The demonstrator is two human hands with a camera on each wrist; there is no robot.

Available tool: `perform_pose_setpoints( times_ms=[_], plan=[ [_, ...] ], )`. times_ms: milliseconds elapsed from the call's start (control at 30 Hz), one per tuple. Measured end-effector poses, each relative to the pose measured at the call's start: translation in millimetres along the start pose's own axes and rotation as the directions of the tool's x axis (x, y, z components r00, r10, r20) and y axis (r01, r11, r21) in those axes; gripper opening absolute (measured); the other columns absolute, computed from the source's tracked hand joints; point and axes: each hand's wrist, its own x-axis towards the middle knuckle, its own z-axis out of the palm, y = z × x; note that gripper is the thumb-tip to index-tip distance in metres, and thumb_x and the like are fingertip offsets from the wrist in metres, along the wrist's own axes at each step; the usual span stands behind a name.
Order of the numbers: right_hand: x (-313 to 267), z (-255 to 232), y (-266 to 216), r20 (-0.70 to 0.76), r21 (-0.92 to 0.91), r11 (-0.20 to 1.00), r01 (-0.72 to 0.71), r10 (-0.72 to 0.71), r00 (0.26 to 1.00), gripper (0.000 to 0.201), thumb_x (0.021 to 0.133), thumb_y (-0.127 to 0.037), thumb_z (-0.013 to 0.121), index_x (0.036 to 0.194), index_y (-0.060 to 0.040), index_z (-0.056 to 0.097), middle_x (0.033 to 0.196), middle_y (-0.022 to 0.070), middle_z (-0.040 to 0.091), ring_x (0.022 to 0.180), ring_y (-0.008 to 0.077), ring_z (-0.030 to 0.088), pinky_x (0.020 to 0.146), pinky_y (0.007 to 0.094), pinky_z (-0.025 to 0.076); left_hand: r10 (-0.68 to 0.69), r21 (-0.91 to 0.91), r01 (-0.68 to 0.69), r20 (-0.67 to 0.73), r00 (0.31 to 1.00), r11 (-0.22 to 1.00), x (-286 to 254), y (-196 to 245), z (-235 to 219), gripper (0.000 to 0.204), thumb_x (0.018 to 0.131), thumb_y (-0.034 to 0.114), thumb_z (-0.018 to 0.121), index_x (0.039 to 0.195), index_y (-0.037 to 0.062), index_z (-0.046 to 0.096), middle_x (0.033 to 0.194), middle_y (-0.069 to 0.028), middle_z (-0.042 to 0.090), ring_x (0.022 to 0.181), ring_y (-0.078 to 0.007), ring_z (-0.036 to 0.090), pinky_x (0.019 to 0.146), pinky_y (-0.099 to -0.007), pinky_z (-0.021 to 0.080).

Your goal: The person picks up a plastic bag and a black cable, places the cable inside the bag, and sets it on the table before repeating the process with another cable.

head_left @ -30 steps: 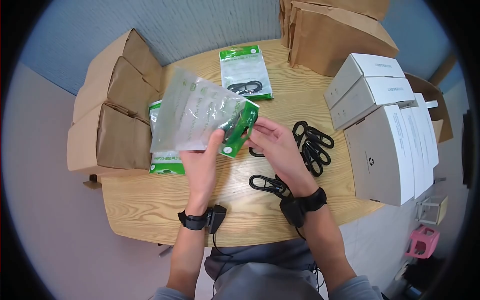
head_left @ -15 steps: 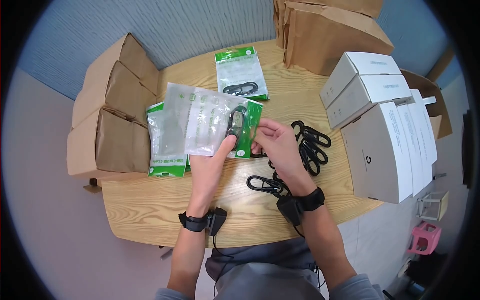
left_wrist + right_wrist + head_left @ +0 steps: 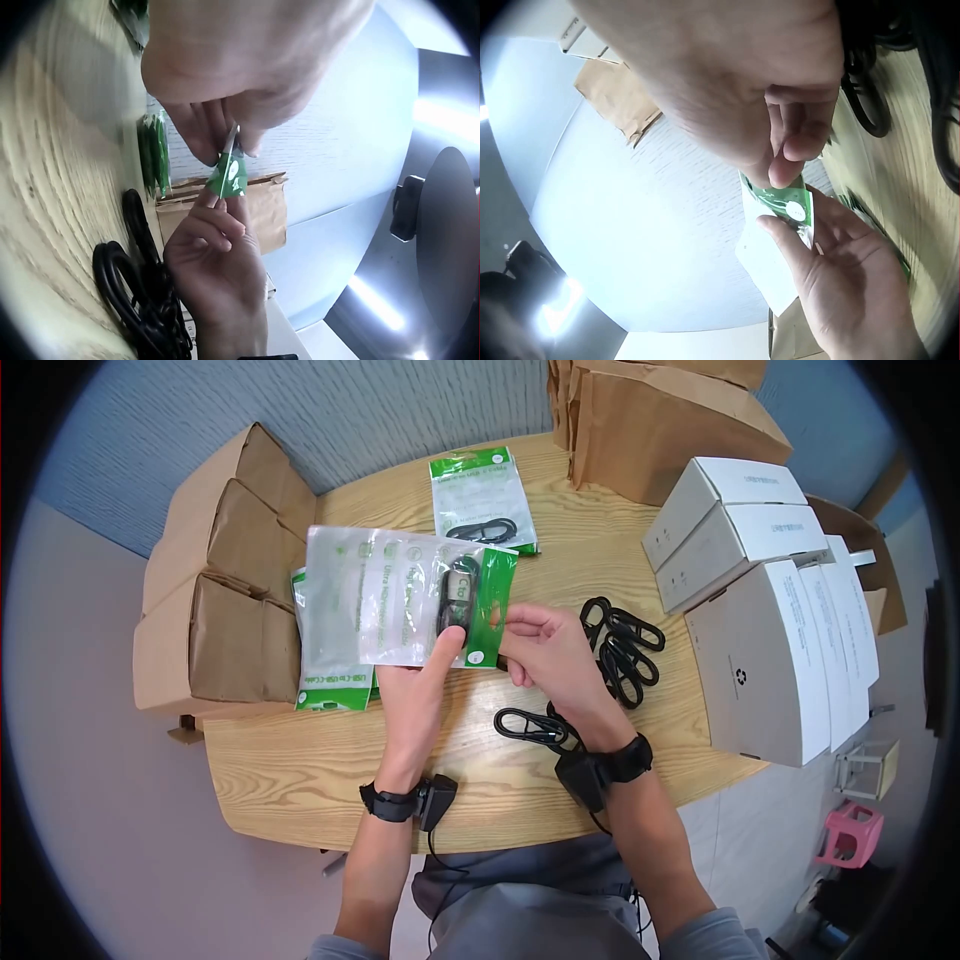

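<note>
A clear plastic bag with a green printed end [image 3: 490, 605] is held up over the middle of the table. Inside it, close to the green end, lies a coiled black cable [image 3: 459, 595]. My left hand [image 3: 412, 695] grips the bag from below, thumb over its front face by the cable. At the green edge, my right hand [image 3: 553, 655] pinches the bag between thumb and fingers. The right wrist view shows the left thumb against the green band [image 3: 784, 202]. Just right of my right hand, several coiled black cables [image 3: 627, 675] lie on the table.
Another bagged cable [image 3: 485, 495] lies at the back of the table [image 3: 290, 780]. More green-ended bags [image 3: 335, 695] lie at the left, partly covered. Brown cartons [image 3: 235, 645] stand left, white boxes [image 3: 765, 660] right, and brown paper bags [image 3: 670, 440] back right.
The held bag has turned from a slant to nearly level, its face towards the head camera, so the coiled cable inside shows. It has shifted slightly left, both hands still on it.
</note>
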Motion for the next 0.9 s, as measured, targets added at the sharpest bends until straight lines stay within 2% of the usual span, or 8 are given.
perform_pose_setpoints(
  times_ms=[167,300,367,467,600,667,800,900],
  plan=[
    [-1.0,-1.8,-1.8,0.188,-0.089,0.996,-0.006,0.023,0.982,0.023,0.090,-0.006,0.054,0.109,0.0031,0.063,0.073,0.0012,0.061,0.049,0.0048,0.049,0.045,0.0181,0.038,-0.036,0.033,0.033,0.090,0.995,0.999,2.0,-0.4,-6.8,0.034,0.085,0.005,0.069,0.115,-0.0021,0.056,0.105,-0.0050,0.061,0.090,-0.0100,0.057,0.082,-0.0246,0.046],
    [-3.4,-0.2,-10.7,0.173,-0.097,0.995,0.018,-0.001,0.985,0.023,0.091,-0.007,0.054,0.110,0.0014,0.064,0.072,0.0003,0.059,0.050,0.0051,0.049,0.046,0.0182,0.038,-0.021,-0.018,0.022,0.057,0.998,1.000,-0.2,1.3,-2.0,0.035,0.085,0.005,0.069,0.117,-0.0026,0.055,0.109,-0.0051,0.060,0.094,-0.0098,0.056,0.082,-0.0245,0.045],
    [-4.6,3.7,-14.7,-0.082,0.047,0.994,0.099,-0.095,0.992,0.022,0.090,-0.010,0.059,0.109,0.0009,0.063,0.080,0.0010,0.059,0.058,0.0047,0.052,0.049,0.0179,0.039,-0.011,-0.053,0.010,-0.013,1.000,0.999,2.9,-1.4,-1.1,0.036,0.085,0.005,0.069,0.117,-0.0026,0.055,0.109,-0.0048,0.060,0.094,-0.0099,0.056,0.082,-0.0247,0.045],
    [-0.6,5.5,-9.1,-0.141,-0.048,0.977,0.207,-0.212,0.967,0.023,0.088,-0.012,0.065,0.107,-0.0001,0.060,0.090,0.0022,0.060,0.068,0.0044,0.055,0.053,0.0177,0.041,-0.065,-0.066,0.059,-0.085,0.994,0.996,2.9,-0.6,-5.7,0.040,0.085,0.005,0.069,0.120,-0.0019,0.053,0.110,-0.0040,0.059,0.096,-0.0104,0.055,0.083,-0.0258,0.046],
    [-1.9,10.8,4.2,0.110,-0.154,0.967,0.204,-0.188,0.976,0.021,0.087,-0.010,0.066,0.104,0.0002,0.057,0.092,0.0034,0.060,0.076,0.0046,0.058,0.058,0.0187,0.044,-0.096,-0.179,0.101,0.034,0.995,0.979,3.2,-6.7,-7.9,0.044,0.086,0.006,0.067,0.126,0.0009,0.049,0.114,-0.0028,0.056,0.099,-0.0101,0.054,0.083,-0.0270,0.046],
    [1.2,7.0,1.4,0.083,-0.180,0.969,0.168,-0.155,0.984,0.019,0.088,-0.009,0.065,0.103,0.0008,0.057,0.090,0.0024,0.061,0.076,0.0040,0.057,0.061,0.0191,0.044,-0.171,-0.318,0.175,0.040,0.984,0.932,1.7,-1.0,-5.8,0.043,0.088,0.008,0.065,0.128,0.0029,0.048,0.116,-0.0023,0.056,0.101,-0.0112,0.055,0.084,-0.0283,0.046],
    [4.3,-8.8,-10.4,-0.156,-0.030,0.944,0.329,-0.330,0.931,0.015,0.093,-0.011,0.058,0.103,-0.0004,0.058,0.090,0.0005,0.062,0.081,0.0038,0.056,0.070,0.0185,0.043,-0.163,-0.398,0.144,-0.013,0.987,0.906,3.7,1.4,-13.4,0.039,0.090,0.010,0.062,0.126,0.0038,0.049,0.122,-0.0053,0.056,0.109,-0.0155,0.056,0.092,-0.0317,0.046],
    [4.9,-11.0,-12.9,-0.277,0.136,0.916,0.378,-0.332,0.902,0.016,0.096,-0.013,0.053,0.107,-0.0018,0.057,0.095,0.0010,0.061,0.086,0.0054,0.056,0.076,0.0202,0.044,-0.159,-0.336,0.205,0.158,0.975,0.920,-0.7,-2.7,-16.4,0.041,0.090,0.011,0.062,0.127,0.0015,0.048,0.123,-0.0074,0.057,0.111,-0.0164,0.056,0.096,-0.0330,0.044]
  ],
)
